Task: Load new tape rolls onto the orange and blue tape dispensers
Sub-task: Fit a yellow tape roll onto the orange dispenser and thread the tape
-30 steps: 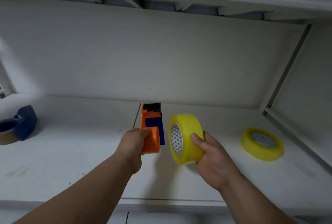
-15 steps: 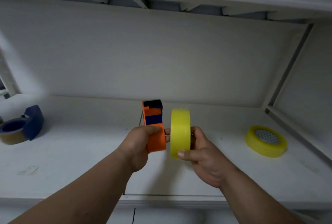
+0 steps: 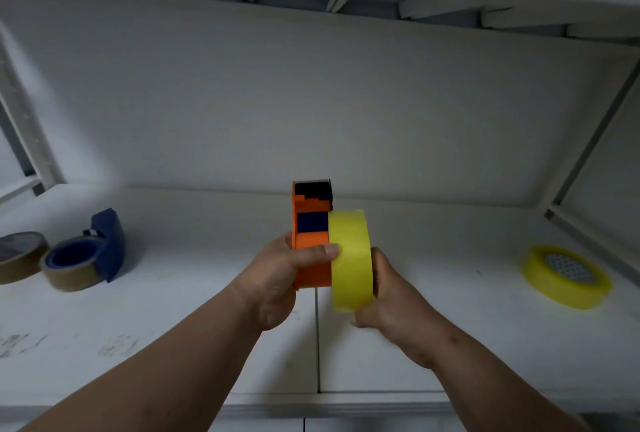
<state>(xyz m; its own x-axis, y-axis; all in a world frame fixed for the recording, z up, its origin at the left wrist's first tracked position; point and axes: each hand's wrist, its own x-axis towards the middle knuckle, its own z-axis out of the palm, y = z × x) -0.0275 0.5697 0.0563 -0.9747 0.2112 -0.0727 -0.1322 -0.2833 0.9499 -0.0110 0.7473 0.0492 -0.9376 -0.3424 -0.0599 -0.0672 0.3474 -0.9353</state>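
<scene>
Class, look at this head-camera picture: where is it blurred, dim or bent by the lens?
Head view: dim, even light; the right hand is smeared by motion blur, the blue dispenser at the left is soft; the wide lens bows the shelf edges.

orange-and-navy dispenser (image 3: 311, 251), plain yellow roll (image 3: 351, 260), navy dispenser (image 3: 109, 244)

White shelf (image 3: 173, 327): blue dispenser (image 3: 104, 248) with brown roll (image 3: 20, 258) at left, yellow roll (image 3: 568, 275) flat at right.
</scene>
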